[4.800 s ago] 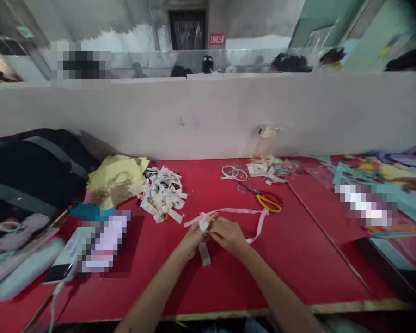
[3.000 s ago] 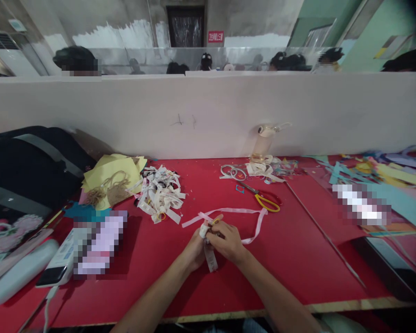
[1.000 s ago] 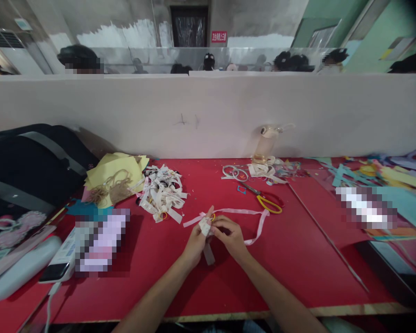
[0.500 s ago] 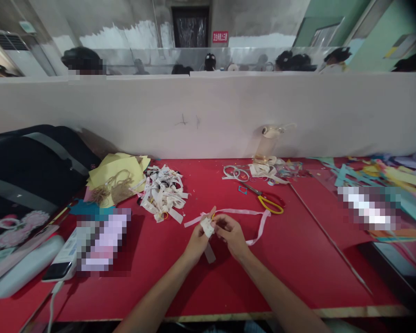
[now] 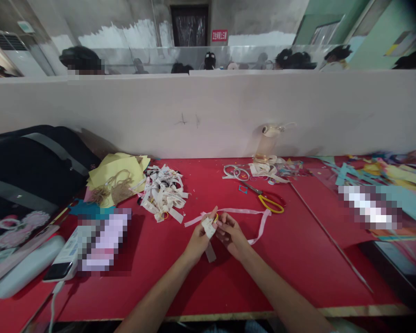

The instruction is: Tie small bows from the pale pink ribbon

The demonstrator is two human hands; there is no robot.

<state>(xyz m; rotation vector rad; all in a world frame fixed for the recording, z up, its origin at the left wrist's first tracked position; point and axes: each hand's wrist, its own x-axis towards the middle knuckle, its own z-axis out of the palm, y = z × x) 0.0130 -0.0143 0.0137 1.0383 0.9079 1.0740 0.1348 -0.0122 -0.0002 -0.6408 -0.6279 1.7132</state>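
Above the middle of the red table, my left hand (image 5: pixel 197 241) is closed on a white fabric strip (image 5: pixel 209 227), bunched at the thumb, with one tail (image 5: pixel 211 253) hanging below. A small yellow loop (image 5: pixel 216 217), which looks like a hair elastic, sticks up from the strip. My right hand (image 5: pixel 234 235) meets it from the right, fingertips pinched at the loop. What lies between those fingertips is partly hidden. Behind both hands a pink ribbon (image 5: pixel 262 224) runs across the table and bends back at the right.
A heap of similar white fabric pieces (image 5: pixel 164 192) lies left, beside yellow paper (image 5: pixel 116 171). Scissors (image 5: pixel 270 204), a thin stick (image 5: pixel 329 236) and a bottle (image 5: pixel 266 143) are right. A power bank (image 5: pixel 67 252) and dark bag (image 5: pixel 31 171) stand left. A white partition (image 5: pixel 142 111) closes the back.
My right fingers have shifted slightly at the yellow loop, which now shows more openly above the white strip. My left hand keeps its hold in nearly the same place.
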